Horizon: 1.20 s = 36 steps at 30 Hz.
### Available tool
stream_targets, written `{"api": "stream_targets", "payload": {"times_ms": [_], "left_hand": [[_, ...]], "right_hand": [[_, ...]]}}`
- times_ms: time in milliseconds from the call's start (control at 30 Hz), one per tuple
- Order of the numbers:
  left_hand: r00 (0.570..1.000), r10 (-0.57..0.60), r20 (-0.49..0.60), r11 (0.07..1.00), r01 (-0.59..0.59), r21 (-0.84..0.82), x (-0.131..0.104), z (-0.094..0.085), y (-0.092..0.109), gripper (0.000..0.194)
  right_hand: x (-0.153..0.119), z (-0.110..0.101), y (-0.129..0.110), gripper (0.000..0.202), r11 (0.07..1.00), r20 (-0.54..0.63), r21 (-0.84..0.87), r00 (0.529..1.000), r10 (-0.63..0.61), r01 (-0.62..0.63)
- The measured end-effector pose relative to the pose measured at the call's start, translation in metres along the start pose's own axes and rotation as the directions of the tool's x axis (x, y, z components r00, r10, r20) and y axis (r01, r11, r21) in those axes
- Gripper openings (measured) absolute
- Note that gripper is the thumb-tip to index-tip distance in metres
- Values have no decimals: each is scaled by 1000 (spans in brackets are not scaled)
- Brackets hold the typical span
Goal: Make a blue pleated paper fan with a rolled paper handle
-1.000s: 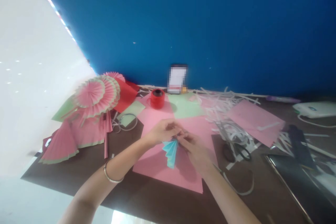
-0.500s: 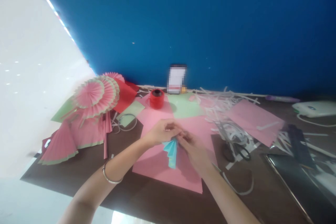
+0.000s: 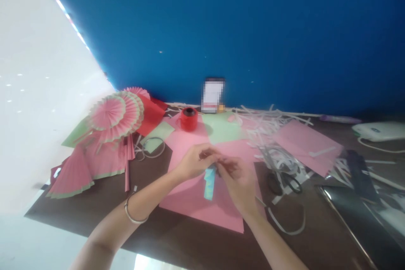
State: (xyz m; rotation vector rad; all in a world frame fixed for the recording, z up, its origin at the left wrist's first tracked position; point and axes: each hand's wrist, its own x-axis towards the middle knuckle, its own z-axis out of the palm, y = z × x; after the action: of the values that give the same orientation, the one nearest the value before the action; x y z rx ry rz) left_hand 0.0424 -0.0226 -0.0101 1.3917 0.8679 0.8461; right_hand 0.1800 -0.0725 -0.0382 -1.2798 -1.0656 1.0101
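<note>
A small pleated blue paper (image 3: 209,184) hangs below my fingertips, over a large pink sheet (image 3: 190,194). My left hand (image 3: 198,161) is closed on the top end of the blue paper. My right hand (image 3: 236,177) is closed close beside it, fingertips nearly touching those of the left; what its fingers pinch is too small to make out. The upper end of the blue paper is hidden by the fingers.
A red tape roll (image 3: 189,119) stands behind my hands. Pink folded fans (image 3: 109,114) lie at the left. At the right are paper strips (image 3: 278,126), scissors (image 3: 281,179) and a dark tablet-like device (image 3: 360,223). A phone (image 3: 213,95) leans on the blue wall.
The blue paper, fanned out before, now hangs as a narrower strip. My right hand has shifted slightly, with its fingers more bent. My left hand has hardly moved.
</note>
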Motion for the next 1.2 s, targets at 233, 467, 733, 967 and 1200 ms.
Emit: {"api": "stream_targets", "payload": {"times_ms": [233,467,733,967,1200], "left_hand": [[999,-37,-11,999,37,-27,1,0,2,16],[996,-56,-66,998,54,-44,4,2,-6,8],[994,-78,-72,989,68,-131,5,4,-14,9],[990,-68,-124,984,46,-172,4,3,-14,13],[991,-77,-113,978,53,-200,3,4,-12,13]], "right_hand": [[3,-4,1,21,1000,-8,-2,1000,-26,26],[2,-8,-6,20,989,-53,-141,998,-42,34],[7,-9,-1,22,997,-22,-80,1000,-5,4],[7,-9,-6,24,996,-28,-92,1000,8,-10],[9,-12,-7,26,985,69,-165,997,-39,50]]}}
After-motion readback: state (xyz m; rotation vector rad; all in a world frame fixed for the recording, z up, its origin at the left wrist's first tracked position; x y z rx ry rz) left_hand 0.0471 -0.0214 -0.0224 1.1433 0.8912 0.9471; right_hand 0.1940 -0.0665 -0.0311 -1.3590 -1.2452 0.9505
